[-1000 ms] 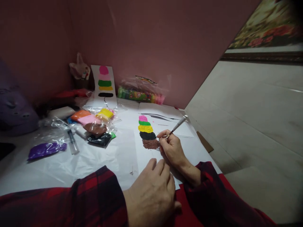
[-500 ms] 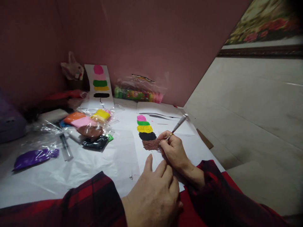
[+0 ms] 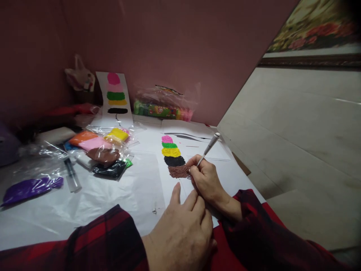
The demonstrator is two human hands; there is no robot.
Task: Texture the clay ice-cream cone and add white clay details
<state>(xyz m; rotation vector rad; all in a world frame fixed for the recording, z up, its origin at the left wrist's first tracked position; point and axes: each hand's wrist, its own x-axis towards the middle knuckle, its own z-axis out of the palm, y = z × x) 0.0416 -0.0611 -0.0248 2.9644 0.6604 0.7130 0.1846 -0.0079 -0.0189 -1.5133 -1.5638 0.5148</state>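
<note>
My right hand [image 3: 207,178] pinches a slim tool with a ribbed grey handle [image 3: 212,145]. Its lower end, mostly hidden by my fingers, is at the right edge of a brown textured clay band [image 3: 179,172]. Above that band, black [image 3: 174,161], yellow [image 3: 170,152], green [image 3: 169,145] and pink [image 3: 167,139] clay patches stack up on the white paper [image 3: 203,152]. My left hand [image 3: 180,229] rests on the paper just below, fingers spread and nothing in it; the index finger points toward the brown band.
Clear packets of coloured clay [image 3: 103,156] lie at the left, with a purple packet [image 3: 32,190] and a clear tube with a dark part [image 3: 72,175] nearer me. A card with coloured bands [image 3: 117,84] leans on the wall beside a wrapped multicoloured pack [image 3: 163,110].
The tool in my right hand has tilted a little more upright at the brown band's right edge. My left hand stays in place; the whole view has shifted slightly.
</note>
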